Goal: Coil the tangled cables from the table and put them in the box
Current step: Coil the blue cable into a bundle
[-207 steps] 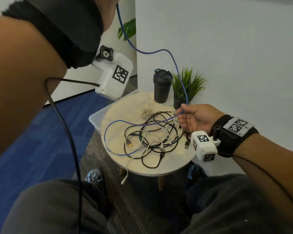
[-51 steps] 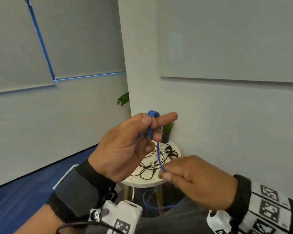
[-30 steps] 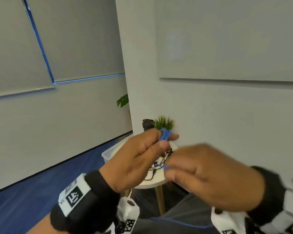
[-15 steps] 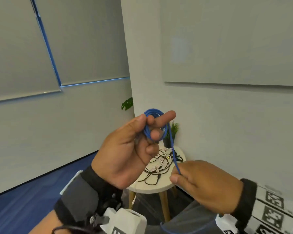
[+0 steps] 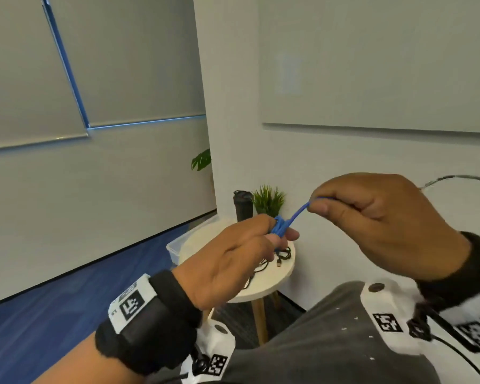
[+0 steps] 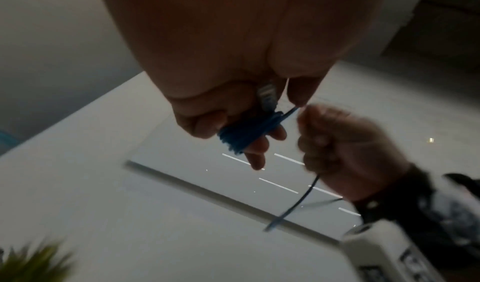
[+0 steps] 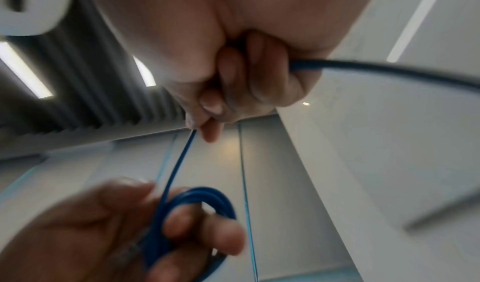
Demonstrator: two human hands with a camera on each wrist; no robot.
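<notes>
Left hand [image 5: 227, 261]: raised in the near centre of the head view, with several turns of the blue cable [image 5: 281, 227] wound round its extended fingers [image 7: 207, 233]; the thumb closes against the coil, so the hand is clamped on it. A pale connector at one cable end shows against the palm in the left wrist view.

Right hand [image 5: 385, 225]: raised to the right of and slightly above the left, thumb and forefinger pinched together on the cable's running length. A short taut span links pinch and coil. Past the pinch the cable passes through the curled fingers and leaves the hand, as the right wrist view shows.

Remaining cables [image 5: 280, 256]: a dark tangle lying on the round white worktop [image 5: 275, 278], far centre, partly hidden by the left hand.

Box [image 5: 175, 245]: clear plastic, standing against the worktop's left edge; its contents cannot be determined.

Other items: a dark tumbler [image 5: 243, 206] and a small potted plant [image 5: 269, 200] stand side by side at the worktop's far edge, against the wall.
</notes>
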